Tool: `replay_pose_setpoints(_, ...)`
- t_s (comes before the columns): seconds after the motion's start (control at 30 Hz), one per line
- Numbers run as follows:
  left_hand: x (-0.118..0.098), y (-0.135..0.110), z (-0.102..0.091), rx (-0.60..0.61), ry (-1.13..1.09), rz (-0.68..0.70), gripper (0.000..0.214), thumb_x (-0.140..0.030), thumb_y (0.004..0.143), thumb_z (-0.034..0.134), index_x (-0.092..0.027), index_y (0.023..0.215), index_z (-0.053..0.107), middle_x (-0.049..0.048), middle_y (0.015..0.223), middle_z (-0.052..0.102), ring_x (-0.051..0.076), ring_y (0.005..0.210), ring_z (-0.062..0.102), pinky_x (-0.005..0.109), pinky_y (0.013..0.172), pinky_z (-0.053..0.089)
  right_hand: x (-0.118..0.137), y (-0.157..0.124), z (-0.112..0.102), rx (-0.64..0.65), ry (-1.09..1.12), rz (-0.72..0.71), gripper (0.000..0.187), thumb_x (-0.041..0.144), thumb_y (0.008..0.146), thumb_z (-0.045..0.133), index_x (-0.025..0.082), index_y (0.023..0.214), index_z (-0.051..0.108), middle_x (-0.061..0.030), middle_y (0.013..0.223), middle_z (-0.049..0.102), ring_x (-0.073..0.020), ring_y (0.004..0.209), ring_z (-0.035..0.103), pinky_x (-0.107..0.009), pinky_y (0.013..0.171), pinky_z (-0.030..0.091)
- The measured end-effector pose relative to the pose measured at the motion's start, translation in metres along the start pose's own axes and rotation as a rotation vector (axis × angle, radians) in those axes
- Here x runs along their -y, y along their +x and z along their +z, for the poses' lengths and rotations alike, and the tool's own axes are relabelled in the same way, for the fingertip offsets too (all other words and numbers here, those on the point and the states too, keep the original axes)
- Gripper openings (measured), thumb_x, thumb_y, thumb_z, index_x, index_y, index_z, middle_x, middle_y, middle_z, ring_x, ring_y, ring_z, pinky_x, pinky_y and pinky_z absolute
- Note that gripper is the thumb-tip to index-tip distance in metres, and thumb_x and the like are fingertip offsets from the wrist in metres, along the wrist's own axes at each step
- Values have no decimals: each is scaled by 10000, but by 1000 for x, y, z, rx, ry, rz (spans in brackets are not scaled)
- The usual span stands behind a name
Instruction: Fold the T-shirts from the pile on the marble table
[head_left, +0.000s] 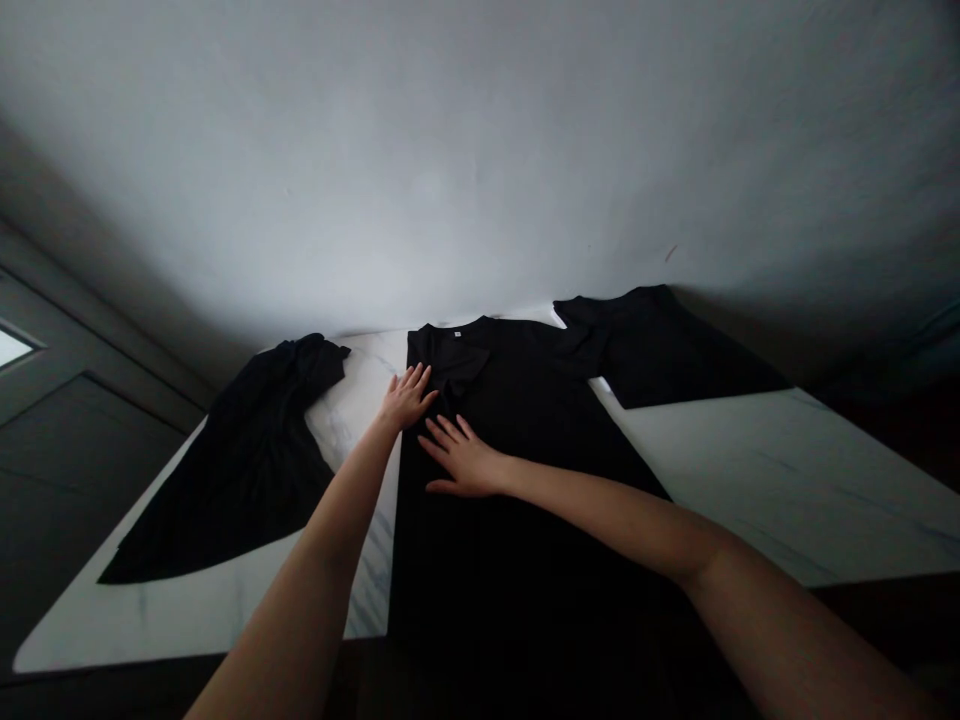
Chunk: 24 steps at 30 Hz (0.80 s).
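Note:
A black short-sleeved shirt [525, 400] lies spread in the middle of the table, its collar and small white label toward the wall. Its left side is folded inward, with that sleeve lying across the front. My left hand [406, 398] rests flat near the folded left edge, fingers apart. Just right of it and nearer to me, my right hand [466, 460] lies palm down on the fabric with fingers spread. Neither hand grips the cloth. The lower part of the shirt is too dark to make out clearly.
The white marbled table [795, 480] stands against a pale wall [450, 160]. On the left lies a rumpled black garment [240, 460]; on the right, a folded black garment [675, 350] touches or nearly touches the shirt's right sleeve. A grey door [67, 430] is at far left.

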<state>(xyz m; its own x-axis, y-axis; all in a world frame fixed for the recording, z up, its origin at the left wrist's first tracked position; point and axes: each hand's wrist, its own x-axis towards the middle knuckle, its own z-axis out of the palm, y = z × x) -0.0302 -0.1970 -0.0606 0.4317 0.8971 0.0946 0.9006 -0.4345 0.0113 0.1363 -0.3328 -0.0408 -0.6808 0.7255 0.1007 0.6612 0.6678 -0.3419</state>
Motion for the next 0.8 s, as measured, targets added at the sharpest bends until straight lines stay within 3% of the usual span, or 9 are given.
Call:
replay_pose_setpoints(0.17, 4, 1, 0, -5, 51, 36, 609, -447, 991, 351, -220, 1552, 284, 116, 1609, 289, 279, 1482, 269, 506, 1174, 270, 14, -41, 6, 199, 100, -409, 524, 505, 942, 560, 375, 1441, 468, -9, 1606, 296, -322, 1505, 138, -658, 1174, 24)
replay_pose_setpoints(0.23, 7, 4, -1, 1, 85, 66, 610, -446, 981, 360, -192, 1535, 328, 139, 1597, 309, 298, 1467, 302, 504, 1164, 284, 14, -56, 2, 275, 211, -515, 452, 464, 921, 615, 384, 1362, 552, 27, 1570, 376, -259, 1494, 214, -562, 1211, 86)
replay_pose_setpoints(0.3, 8, 11, -4, 8, 105, 73, 590, -447, 959, 402, -191, 1489, 420, 154, 1554, 395, 322, 1415, 398, 515, 1147, 305, -1, -66, -9, 298, 350, -497, 368, 391, 918, 643, 343, 1283, 624, 26, 1484, 510, -186, 1430, 373, -402, 1199, 242)
replay_pose_setpoints(0.37, 5, 22, -10, -10, 93, 58, 493, -436, 939, 436, -248, 1377, 563, 123, 1455, 539, 331, 1316, 520, 529, 1117, 344, -33, -71, -28, 157, 434, -278, 292, 338, 931, 628, 281, 1213, 676, -5, 1337, 649, -150, 1286, 553, -285, 1093, 390)
replay_pose_setpoints(0.43, -7, 38, -19, -54, 60, 45, 385, -411, 934, 438, -290, 1206, 682, 86, 1323, 653, 328, 1212, 601, 515, 1058, 414, -81, -75, -54, -126, 401, 94, 237, 303, 947, 587, 227, 1131, 715, -41, 1180, 730, -161, 1107, 669, -271, 969, 483)
replay_pose_setpoints(0.5, -29, 59, -28, -95, 15, 67, 348, -371, 935, 431, -280, 1089, 729, 81, 1234, 698, 320, 1152, 631, 471, 993, 474, -135, -77, -81, -391, 266, 461, 221, 233, 955, 534, 206, 1067, 722, -59, 1086, 749, -169, 982, 704, -290, 889, 521)
replay_pose_setpoints(0.57, -61, 81, -33, -99, -70, 125, 327, -327, 924, 450, -260, 1067, 736, 82, 1198, 712, 301, 1132, 639, 423, 975, 489, -187, -79, -105, -555, 53, 728, 215, 172, 920, 558, 194, 1086, 694, -87, 1099, 727, -190, 1007, 686, -320, 900, 515)
replay_pose_setpoints(0.67, -119, 114, -33, -74, -309, 212, 278, -274, 888, 515, -258, 1044, 744, 65, 1161, 727, 259, 1134, 640, 367, 1013, 469, -246, -82, -129, -620, -195, 997, 312, 191, 850, 665, 142, 1158, 639, -162, 1177, 670, -254, 1142, 617, -374, 948, 486)
replay_pose_setpoints(0.8, -187, 149, -23, 5, -774, 133, 190, -216, 827, 591, -247, 917, 757, 60, 1062, 748, 249, 1101, 657, 332, 1002, 470, -281, -85, -139, -507, -167, 1144, 410, 323, 775, 769, 141, 1123, 652, -160, 1140, 683, -280, 1112, 632, -354, 896, 491)
